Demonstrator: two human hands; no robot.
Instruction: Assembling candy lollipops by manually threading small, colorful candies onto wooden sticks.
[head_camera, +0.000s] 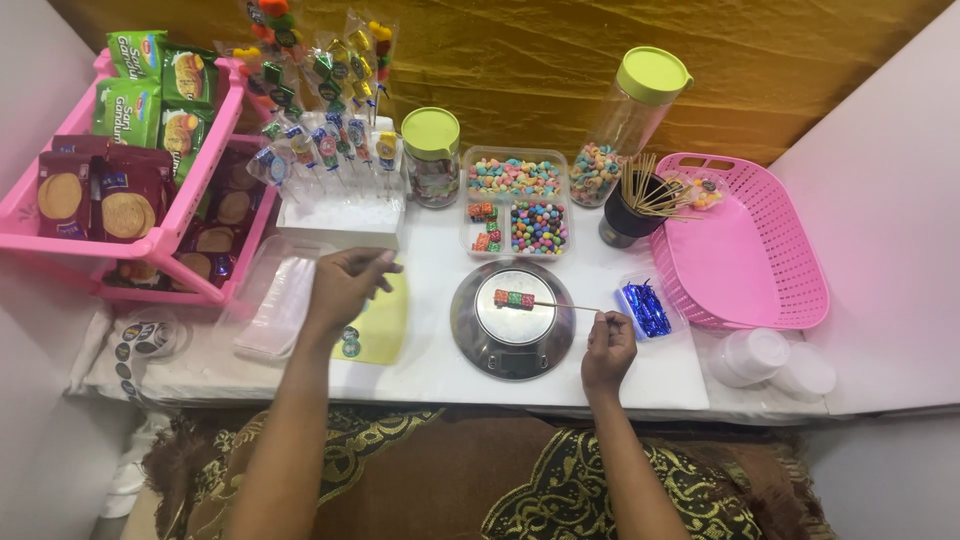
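A round steel kitchen scale (512, 345) sits at the middle of the white table. A wooden skewer (560, 305) threaded with colourful candy cubes (514, 299) lies across its pan. My right hand (607, 347) pinches the skewer's bare right end, just right of the scale. My left hand (347, 282) hovers with fingers curled over a yellow sticker sheet (385, 325), next to a stack of clear plastic wrappers (277, 303); what it pinches is too small to see.
A divided clear box of candies (516, 199) and two green-lidded jars (431, 155) (630, 115) stand behind the scale. A black cup of skewers (634, 208), a pink basket (745, 245), a white block of wrapped candy skewers (335, 190), a pink biscuit rack (150, 180) and blue twist ties (647, 309) surround it.
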